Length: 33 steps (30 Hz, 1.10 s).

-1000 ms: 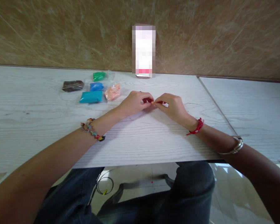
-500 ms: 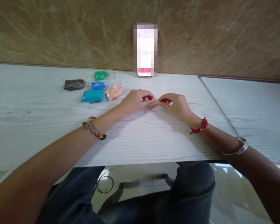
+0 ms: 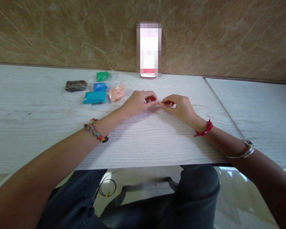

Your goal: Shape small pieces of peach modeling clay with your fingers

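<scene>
Between my two hands a thin strip of peach modelling clay is held just above the white table. My left hand pinches one end with thumb and fingertips. The other end sits in the pinched fingers of my right hand. Only a short length of the clay shows; my fingers cover the ends. Just left of my left hand lies a clear bag of peach clay.
Left of the hands lie packets of teal clay, blue clay, green clay and brown clay. A phone with a blurred screen leans on the brown marbled wall. A seam crosses the table at right.
The strip of clay tilts slightly more, its right end lower. Both hands keep nearly the same place and grip; the packets have not moved.
</scene>
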{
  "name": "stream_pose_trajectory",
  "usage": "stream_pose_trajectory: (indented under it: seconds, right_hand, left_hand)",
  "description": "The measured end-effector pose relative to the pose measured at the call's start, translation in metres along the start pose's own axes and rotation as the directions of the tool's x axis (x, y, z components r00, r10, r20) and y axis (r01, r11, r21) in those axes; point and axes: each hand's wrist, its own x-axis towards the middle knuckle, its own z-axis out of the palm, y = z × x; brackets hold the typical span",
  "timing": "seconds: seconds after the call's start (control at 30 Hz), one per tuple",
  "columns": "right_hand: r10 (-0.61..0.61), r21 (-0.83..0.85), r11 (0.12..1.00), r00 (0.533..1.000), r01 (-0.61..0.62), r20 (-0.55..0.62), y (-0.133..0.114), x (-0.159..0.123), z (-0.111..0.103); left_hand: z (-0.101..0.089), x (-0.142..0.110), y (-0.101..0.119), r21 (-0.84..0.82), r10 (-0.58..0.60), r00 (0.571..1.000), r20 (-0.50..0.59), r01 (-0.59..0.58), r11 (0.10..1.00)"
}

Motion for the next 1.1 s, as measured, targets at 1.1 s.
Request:
stream_pose_trajectory:
  seconds: [1.1]
  right_hand:
    - [-0.156, -0.317, 0.919, 0.954, 0.236, 0.257, -0.005, -0.022, -0.005]
  left_hand:
    - [-0.007, -0.002, -0.007, 0.047, 0.012, 0.992, 0.127, -0.018, 0.999]
